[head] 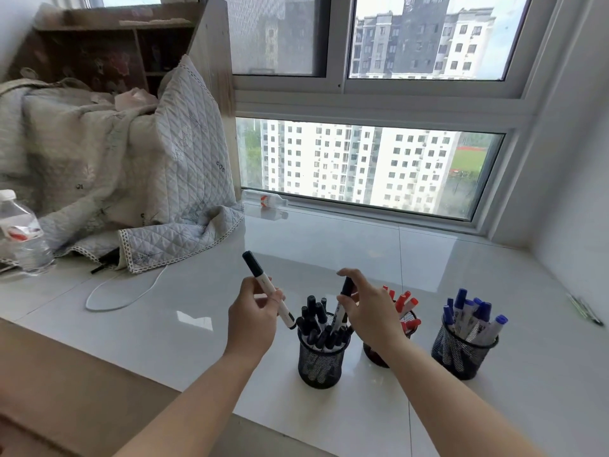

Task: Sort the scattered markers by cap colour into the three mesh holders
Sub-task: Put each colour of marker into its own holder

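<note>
Three black mesh holders stand in a row on the white sill. The left holder (320, 364) is full of black-capped markers, the middle holder (408, 319) has red-capped ones, the right holder (461, 352) has blue-capped ones. My left hand (255, 313) grips a black-capped marker (263, 282), tilted, cap up and to the left, just left of the black holder. My right hand (369, 306) pinches another black-capped marker (342, 303) whose lower end is inside the left holder; this hand hides much of the red holder.
A quilted blanket (131, 179) is heaped at the left with a white cable (128, 291) in front of it. A water bottle (23, 232) stands at far left; another bottle (268, 201) lies by the window. Pens (585, 310) lie at far right.
</note>
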### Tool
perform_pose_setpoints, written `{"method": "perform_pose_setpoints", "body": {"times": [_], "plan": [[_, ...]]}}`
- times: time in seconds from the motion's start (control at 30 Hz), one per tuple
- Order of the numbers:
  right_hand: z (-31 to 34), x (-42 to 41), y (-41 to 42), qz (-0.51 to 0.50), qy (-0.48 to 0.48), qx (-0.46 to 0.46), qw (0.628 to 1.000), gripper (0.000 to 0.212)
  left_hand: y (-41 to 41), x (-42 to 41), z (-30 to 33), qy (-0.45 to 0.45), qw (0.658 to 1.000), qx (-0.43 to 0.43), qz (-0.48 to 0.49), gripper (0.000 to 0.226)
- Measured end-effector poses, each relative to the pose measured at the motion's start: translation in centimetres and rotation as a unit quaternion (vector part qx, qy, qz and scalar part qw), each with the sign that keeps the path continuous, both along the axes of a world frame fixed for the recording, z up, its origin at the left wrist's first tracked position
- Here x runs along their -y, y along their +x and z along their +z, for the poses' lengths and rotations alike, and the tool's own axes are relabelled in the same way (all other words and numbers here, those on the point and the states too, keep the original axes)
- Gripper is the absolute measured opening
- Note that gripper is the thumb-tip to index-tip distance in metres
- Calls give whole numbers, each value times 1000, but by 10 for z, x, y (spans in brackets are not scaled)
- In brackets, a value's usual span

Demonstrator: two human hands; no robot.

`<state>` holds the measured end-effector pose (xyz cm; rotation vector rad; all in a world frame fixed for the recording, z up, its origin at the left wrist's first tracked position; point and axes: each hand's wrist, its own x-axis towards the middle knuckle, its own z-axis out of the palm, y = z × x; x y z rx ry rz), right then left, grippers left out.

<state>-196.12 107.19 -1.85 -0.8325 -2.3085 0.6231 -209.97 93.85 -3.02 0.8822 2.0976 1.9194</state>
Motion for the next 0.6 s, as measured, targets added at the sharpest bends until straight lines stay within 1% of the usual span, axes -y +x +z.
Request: {"method": "perform_pose_setpoints", "body": {"times": [0.1, 0.23, 0.4, 0.5, 0.6], "plan": [[-7, 1, -1, -2, 9, 11, 1000, 35, 0, 2, -1, 6, 1000, -2, 1, 16], [-19, 1, -2, 18, -4, 44, 999, 28, 0, 5, -3, 22, 1000, -1, 0, 15], [-26, 1, 3, 23, -42, 24, 999, 27, 1, 3, 0, 69, 998, 11, -7, 10], [-25, -3, 7, 30, -66, 33, 997, 27, 5, 1, 2, 91, 995, 25, -9, 10], [-27, -4, 12, 35, -116, 4, 993, 26, 10, 1, 1, 103, 994, 19, 1, 9]]}}
